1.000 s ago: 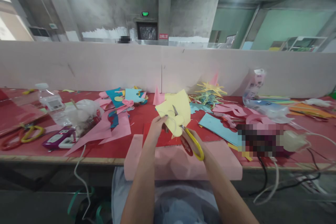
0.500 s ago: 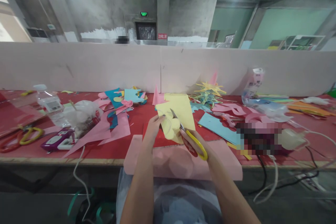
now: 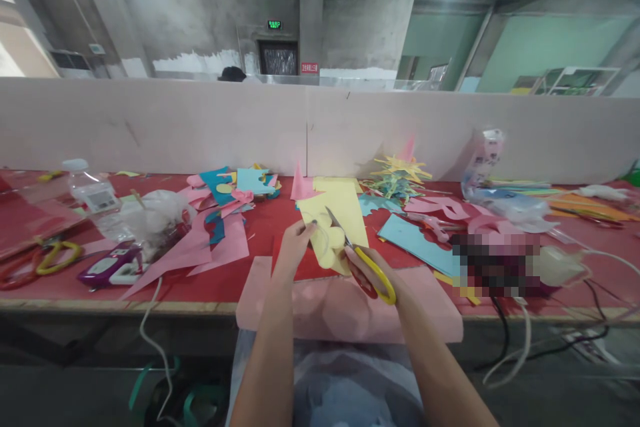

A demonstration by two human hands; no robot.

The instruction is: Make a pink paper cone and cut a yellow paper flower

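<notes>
My left hand [image 3: 296, 245] pinches the left edge of a yellow paper piece [image 3: 327, 257] with rounded, petal-like cut edges. In my right hand [image 3: 367, 265] is a pair of scissors [image 3: 376, 273] with yellow and red handles. Its blades point up and to the left, beside the paper's right edge; whether they touch it I cannot tell. Behind the held piece lies a larger yellow sheet [image 3: 350, 199] on the red table [image 3: 267, 220]. A pink sheet [image 3: 350, 307] hangs over the table's front edge beneath my wrists.
Pink and blue paper scraps [image 3: 223, 240] lie left, near a purple device [image 3: 111, 267], other scissors [image 3: 59, 257] and a plastic bottle [image 3: 93, 190]. Rightward are light-blue sheets [image 3: 417, 243], a pile of paper strips [image 3: 397, 177] and cables [image 3: 525, 333]. A pale partition [image 3: 200, 127] stands behind.
The held yellow paper and the scissors have shifted very slightly, with the rounded edge now showing more beside the blades. Both hands keep their grip.
</notes>
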